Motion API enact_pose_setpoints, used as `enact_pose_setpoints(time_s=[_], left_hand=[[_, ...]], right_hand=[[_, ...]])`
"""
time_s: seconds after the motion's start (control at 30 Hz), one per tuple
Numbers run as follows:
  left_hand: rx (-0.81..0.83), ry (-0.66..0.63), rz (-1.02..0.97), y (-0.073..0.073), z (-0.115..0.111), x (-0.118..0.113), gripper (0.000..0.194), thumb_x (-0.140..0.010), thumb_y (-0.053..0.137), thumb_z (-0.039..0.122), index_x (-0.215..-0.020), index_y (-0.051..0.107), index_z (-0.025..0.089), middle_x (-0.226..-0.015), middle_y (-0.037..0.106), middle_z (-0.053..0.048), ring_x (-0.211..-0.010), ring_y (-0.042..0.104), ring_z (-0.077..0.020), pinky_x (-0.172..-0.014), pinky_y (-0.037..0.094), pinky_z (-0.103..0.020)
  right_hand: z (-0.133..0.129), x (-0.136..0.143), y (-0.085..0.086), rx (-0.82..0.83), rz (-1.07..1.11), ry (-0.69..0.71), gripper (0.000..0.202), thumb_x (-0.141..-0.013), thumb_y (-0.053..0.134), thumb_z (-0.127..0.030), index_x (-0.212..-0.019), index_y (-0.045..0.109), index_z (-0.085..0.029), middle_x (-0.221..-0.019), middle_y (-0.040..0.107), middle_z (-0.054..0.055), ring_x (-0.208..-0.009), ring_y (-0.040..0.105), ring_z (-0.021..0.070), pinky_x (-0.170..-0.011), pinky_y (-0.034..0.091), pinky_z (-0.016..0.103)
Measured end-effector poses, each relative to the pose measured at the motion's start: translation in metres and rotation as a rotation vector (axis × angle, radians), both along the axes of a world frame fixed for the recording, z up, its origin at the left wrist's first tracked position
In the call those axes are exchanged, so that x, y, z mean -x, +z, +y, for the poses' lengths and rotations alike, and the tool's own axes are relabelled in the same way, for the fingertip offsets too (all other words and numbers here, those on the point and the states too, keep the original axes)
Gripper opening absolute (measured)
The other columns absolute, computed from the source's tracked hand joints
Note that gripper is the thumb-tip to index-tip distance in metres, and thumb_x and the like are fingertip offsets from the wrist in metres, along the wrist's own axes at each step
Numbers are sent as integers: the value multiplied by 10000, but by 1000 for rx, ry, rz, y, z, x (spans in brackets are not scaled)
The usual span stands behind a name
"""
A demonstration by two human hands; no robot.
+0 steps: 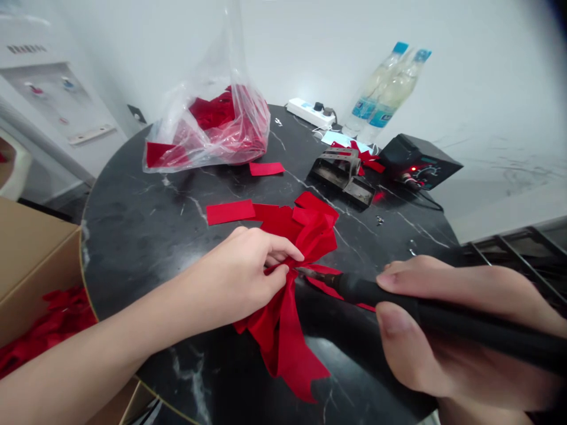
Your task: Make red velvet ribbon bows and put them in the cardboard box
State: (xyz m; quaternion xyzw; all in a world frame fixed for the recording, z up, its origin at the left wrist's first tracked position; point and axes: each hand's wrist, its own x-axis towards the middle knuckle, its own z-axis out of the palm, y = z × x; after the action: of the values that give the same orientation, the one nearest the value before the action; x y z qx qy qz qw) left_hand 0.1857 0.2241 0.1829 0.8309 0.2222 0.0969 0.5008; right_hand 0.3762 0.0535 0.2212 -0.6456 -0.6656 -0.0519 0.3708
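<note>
A red ribbon bow (290,336) lies on the black marbled table (146,218), its tails spread toward the near edge. My left hand (252,268) pinches the bow at its middle, thumb and fingers pressed together. In my right hand (443,330) is a black soldering iron (367,292), gripped like a pen from the right. The iron's metal tip touches or nearly touches the bow's centre, just beside my left fingertips. Flat red strips (230,212) lie behind my left hand, partly under the bow's loops.
Behind are a clear bag of red cloth (212,136), a white power strip (310,112) and two bottles (385,88). A metal iron stand (341,174) sits left of a black control box (419,162) with a red light. A cardboard box (35,254) holds red pieces at left.
</note>
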Motion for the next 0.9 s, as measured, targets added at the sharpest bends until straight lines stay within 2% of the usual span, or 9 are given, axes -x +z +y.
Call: enact_pose_setpoints(time_s=[0.1, 0.23, 0.33, 0.4, 0.53, 0.73, 0.9], left_hand=[[-2, 0, -4, -1, 0, 0, 315, -899, 563, 167, -1102, 789, 253, -1017, 820, 5, -902, 783, -176, -845, 602, -246], [-33, 6, 15, -1, 0, 0, 311, -897, 572, 182, -1093, 794, 275, -992, 816, 25, -891, 779, -164, -846, 598, -239], [-46, 6, 23, 0, 0, 0, 316, -898, 567, 184, -1097, 793, 282, -987, 814, 31, -884, 777, -161, -856, 595, -243], [-53, 4, 26, 1, 0, 0, 318, -901, 565, 186, -1099, 793, 286, -987, 813, 32, -874, 775, -163, -857, 595, -253], [-64, 3, 28, 1, -1, 1, 314, -901, 570, 189, -1101, 795, 280, -992, 812, 16, -876, 771, -184, -852, 597, -283], [-67, 7, 30, 1, -2, 1, 312, -900, 574, 197, -1112, 793, 262, -992, 813, -5, -891, 768, -211, -853, 594, -310], [-115, 6, 31, 1, -1, -1, 317, -905, 566, 198, -1115, 788, 281, -982, 812, 20, -896, 760, -199, -894, 583, -327]], right_hand=[[-4, -10, 2, 64, 5, 175, 371, -789, 768, -174, -1122, 714, -329, -787, 767, -9, -567, 729, 182, -396, 576, 220], [-2, -5, -2, 31, -16, 104, 302, -812, 756, -243, -1091, 715, -351, -780, 771, -15, -528, 713, 201, -321, 518, 245], [3, 6, -4, -62, -51, -14, 173, -830, 754, -320, -998, 722, -349, -694, 743, -17, -443, 658, 209, -268, 447, 274], [5, 11, -5, -97, -69, -52, 142, -821, 761, -342, -956, 716, -344, -644, 714, -19, -417, 634, 219, -277, 455, 296], [6, 11, -5, -82, -39, -28, 167, -796, 762, -309, -951, 708, -337, -663, 715, -15, -406, 622, 230, -268, 433, 312], [8, 9, -5, -66, -18, 60, 214, -796, 760, -238, -988, 703, -314, -701, 739, -19, -483, 677, 225, -310, 473, 304], [8, 16, -6, -31, -5, -26, 159, -840, 737, -314, -980, 673, -351, -706, 731, -5, -478, 657, 227, -329, 457, 326]])
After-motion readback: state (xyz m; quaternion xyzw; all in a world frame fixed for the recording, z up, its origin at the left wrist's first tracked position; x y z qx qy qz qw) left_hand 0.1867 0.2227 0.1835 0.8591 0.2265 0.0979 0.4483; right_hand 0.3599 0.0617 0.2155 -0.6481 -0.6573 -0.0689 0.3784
